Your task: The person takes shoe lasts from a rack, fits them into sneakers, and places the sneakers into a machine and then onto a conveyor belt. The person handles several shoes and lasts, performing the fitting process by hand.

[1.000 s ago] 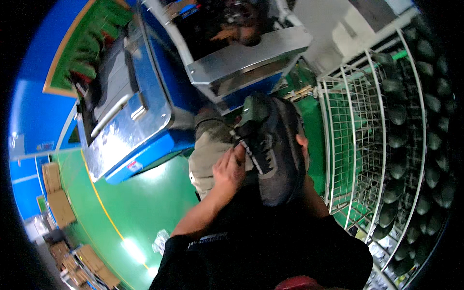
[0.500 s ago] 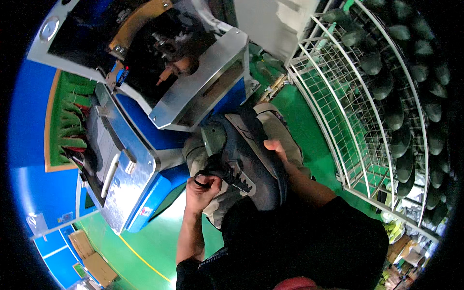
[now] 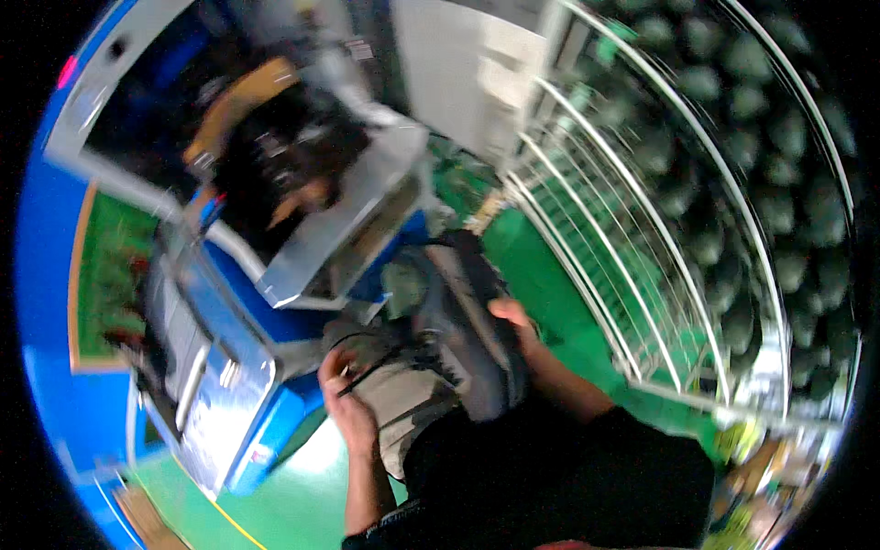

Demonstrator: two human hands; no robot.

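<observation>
A dark grey lace-up shoe [image 3: 472, 344] lies over my lap on its side, its sole turned to the right. A greenish-grey block [image 3: 405, 286], perhaps a shoe last, sticks out of its opening. My right hand [image 3: 515, 323] grips the shoe from the sole side; the thumb shows, while the other fingers are hidden. To the left of the shoe, my left hand [image 3: 344, 380] is closed on a black shoelace [image 3: 378, 365], which stretches across my beige trousers [image 3: 403, 396] to the eyelets. Motion blurs the finger details.
Ahead on the left stands a machine with a metal frame [image 3: 353, 215] and a blue-sided cabinet [image 3: 240, 385]. A white wire rack [image 3: 605, 307] at right carries rows of dark, rounded shoe-shaped things [image 3: 733, 229]. A cardboard box [image 3: 147, 518] sits at lower left on the green floor.
My left hand has moved left, away from the shoe, drawing the lace out longer. My right hand keeps its hold. The whole view has shifted and blurred.
</observation>
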